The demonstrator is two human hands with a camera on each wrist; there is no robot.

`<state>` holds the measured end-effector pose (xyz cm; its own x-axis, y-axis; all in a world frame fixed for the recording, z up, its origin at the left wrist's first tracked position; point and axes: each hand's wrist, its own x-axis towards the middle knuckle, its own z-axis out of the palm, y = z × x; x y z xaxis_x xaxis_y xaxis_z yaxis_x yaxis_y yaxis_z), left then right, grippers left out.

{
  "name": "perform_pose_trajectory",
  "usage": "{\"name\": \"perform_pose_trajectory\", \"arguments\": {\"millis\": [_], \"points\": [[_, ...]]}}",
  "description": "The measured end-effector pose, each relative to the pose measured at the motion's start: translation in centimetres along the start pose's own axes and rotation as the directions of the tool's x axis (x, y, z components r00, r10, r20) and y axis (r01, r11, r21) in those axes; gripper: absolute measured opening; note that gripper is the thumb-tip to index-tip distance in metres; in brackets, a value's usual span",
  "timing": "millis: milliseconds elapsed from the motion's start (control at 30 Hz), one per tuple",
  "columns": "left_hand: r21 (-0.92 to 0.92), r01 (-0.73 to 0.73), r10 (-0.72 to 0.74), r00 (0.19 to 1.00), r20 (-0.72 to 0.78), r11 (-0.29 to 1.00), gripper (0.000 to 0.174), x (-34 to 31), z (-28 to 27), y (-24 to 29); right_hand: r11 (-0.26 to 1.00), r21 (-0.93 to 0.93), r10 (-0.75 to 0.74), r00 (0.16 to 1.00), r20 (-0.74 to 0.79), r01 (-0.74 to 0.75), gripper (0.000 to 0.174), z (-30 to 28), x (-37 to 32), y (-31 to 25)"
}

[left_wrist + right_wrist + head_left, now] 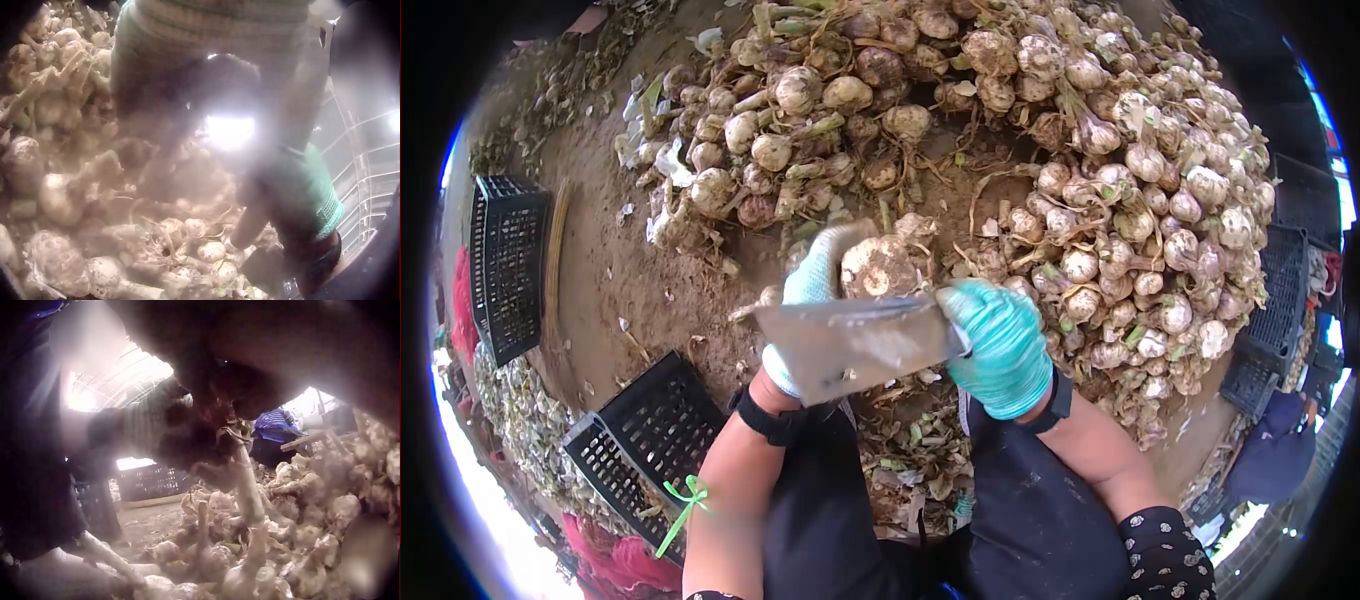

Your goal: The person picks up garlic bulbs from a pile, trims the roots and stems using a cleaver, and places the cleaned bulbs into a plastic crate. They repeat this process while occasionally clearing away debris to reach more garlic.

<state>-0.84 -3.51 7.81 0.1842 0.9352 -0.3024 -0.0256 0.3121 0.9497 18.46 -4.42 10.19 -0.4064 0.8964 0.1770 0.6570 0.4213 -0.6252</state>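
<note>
My left hand (808, 278), in a pale knitted glove, holds a soil-covered garlic bulb (880, 266) with its root end turned up. In a turquoise glove, my right hand (1002, 345) grips a cleaver (855, 350) by its handle. The broad blade lies across in front of the bulb and covers part of the left hand. In the right wrist view a thick garlic stalk (248, 487) hangs below the dark hands. Glare and shadow hide much of the left wrist view, where the glove (206, 25) fills the top.
A large heap of garlic bulbs (1140, 230) curves around the front and right. Black plastic crates (507, 270) stand at the left, with another crate (662, 410) nearer my left arm. Trimmings (915, 435) lie between my legs. A person in dark clothing (1272, 455) is at the far right.
</note>
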Motion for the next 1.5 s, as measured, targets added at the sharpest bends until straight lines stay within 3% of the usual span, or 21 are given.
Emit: {"name": "perform_pose_trajectory", "arguments": {"millis": [33, 100, 233, 267, 300, 333, 367, 433, 600, 667, 700, 767, 900, 967, 1100, 1167, 1200, 1300, 1400, 1433, 1500], "points": [[0.001, 0.0, 0.0, 1.0, 0.007, 1.0, 0.063, 0.1, 0.3, 0.5, 0.995, -0.081, -0.056, 0.998, 0.022, 0.058, 0.038, -0.4, -0.1, -0.3], [0.363, -0.163, 0.126, 0.984, 0.122, 0.918, 0.061, 0.3, 1.0, 1.8, 0.991, -0.111, -0.067, 0.997, 0.048, 0.072, 0.04, -1.0, -0.1, -0.1], [0.197, -0.035, 0.012, 0.993, 0.115, 0.98, 0.06, 0.0, 1.8, 0.9, 0.996, -0.071, -0.048, 0.998, 0.048, 0.052, 0.037, -1.4, -0.3, 0.4], [-0.215, 0.057, -0.018, 0.983, 0.182, 0.975, 0.062, -0.7, 2.0, 0.5, 0.998, -0.055, 0.016, 0.998, 0.069, -0.012, 0.036, -1.3, -0.4, 0.7], [-0.581, 0.167, -0.019, 0.967, 0.252, 0.796, 0.064, -1.0, 2.2, 0.2, 0.996, -0.04, 0.079, 0.993, 0.09, -0.076, 0.035, -1.3, -0.4, 1.0], [-0.193, 0.015, 0.031, 0.972, 0.235, 0.981, 0.063, -0.5, 2.6, 1.8, 0.997, 0.018, 0.069, 0.996, 0.049, -0.07, 0.036, -1.2, -0.6, 1.4], [-0.19, 0.021, 0.025, 0.97, 0.241, 0.982, 0.063, -0.1, 2.7, 2.2, 0.997, 0.02, 0.076, 0.996, 0.047, -0.077, 0.036, -1.3, -0.6, 1.6], [0.378, -0.233, 0.037, 0.888, 0.459, 0.896, 0.058, 0.5, 3.2, 2.8, 0.989, 0.093, 0.115, 0.993, -0.037, -0.111, 0.038, -1.5, -0.7, 1.9], [0.401, -0.184, 0.042, 0.94, 0.338, 0.898, 0.061, 0.7, 5.0, 3.0, 0.992, 0.094, 0.089, 0.991, -0.101, -0.08, 0.046, -2.0, -1.4, 3.0], [-0.041, 0.102, -0.095, 0.986, 0.14, 0.994, 0.065, 0.8, 5.2, 1.9, 0.996, 0.044, 0.084, 0.995, -0.044, -0.082, 0.046, -2.7, -1.5, 2.6], [-0.575, 0.339, -0.184, 0.932, 0.311, 0.745, 0.048, 0.6, 3.9, 1.5, 0.997, -0.01, 0.078, 0.997, 0.013, -0.078, 0.046, -3.1, -1.4, 2.2], [-0.025, 0.008, -0.003, 0.984, 0.178, 1.0, 0.041, 1.3, 5.0, 3.3, 0.997, -0.066, 0.045, 0.999, -0.003, -0.045, 0.044, -3.4, -1.5, 1.7], [-0.15, 0.12, -0.11, 0.991, 0.071, 0.981, 0.04, 0.9, 4.8, 2.0, 0.992, -0.121, -0.027, 1.0, 0.004, 0.028, 0.043, -3.1, -1.5, 1.4], [0.008, -0.023, 0.022, 0.998, 0.061, 1.0, 0.036, 0.5, 4.8, 2.0, 0.993, -0.109, -0.042, 0.999, 0.003, 0.042, 0.041, -2.8, -1.5, 1.3], [0.108, 0.087, -0.085, 0.996, -0.031, 0.99, 0.039, 0.6, 4.5, 1.7, 0.988, -0.103, -0.117, 0.992, -0.054, 0.111, 0.039, -2.3, -1.5, 1.2], [-0.288, 0.153, -0.171, 0.984, -0.038, 0.945, 0.041, 0.2, 4.0, 1.1, 0.989, -0.069, -0.135, 0.99, -0.034, 0.133, 0.037, -2.3, -1.2, 1.0], [-0.287, 0.155, -0.173, 0.984, -0.039, 0.945, 0.041, 0.4, 3.4, 0.1, 0.989, -0.066, -0.135, 0.99, -0.033, 0.132, 0.037, -2.2, -1.2, 1.0], [-0.139, 0.265, -0.287, 0.941, -0.181, 0.954, 0.039, 0.7, 2.4, -0.6, 0.988, -0.039, -0.148, 0.989, 0.021, 0.149, 0.035, -1.7, -1.1, 0.9], [0.211, 0.022, -0.013, 0.999, -0.043, 0.977, 0.044, -0.1, 3.9, 3.0, 0.979, -0.039, -0.204, 0.976, -0.076, 0.202, 0.036, -0.6, -0.8, 1.4], [-0.004, 0.156, -0.156, 0.987, -0.043, 0.988, 0.04, -0.3, 3.9, 2.7, 0.978, -0.04, -0.207, 0.975, -0.077, 0.204, 0.036, 0.0, -0.8, 1.9], [-0.407, 0.397, -0.413, 0.909, 0.053, 0.822, 0.033, -0.6, 3.8, 2.4, 0.974, -0.217, 0.101, 0.987, 0.124, -0.072, 0.034, 2.0, -0.9, 4.0]]}}
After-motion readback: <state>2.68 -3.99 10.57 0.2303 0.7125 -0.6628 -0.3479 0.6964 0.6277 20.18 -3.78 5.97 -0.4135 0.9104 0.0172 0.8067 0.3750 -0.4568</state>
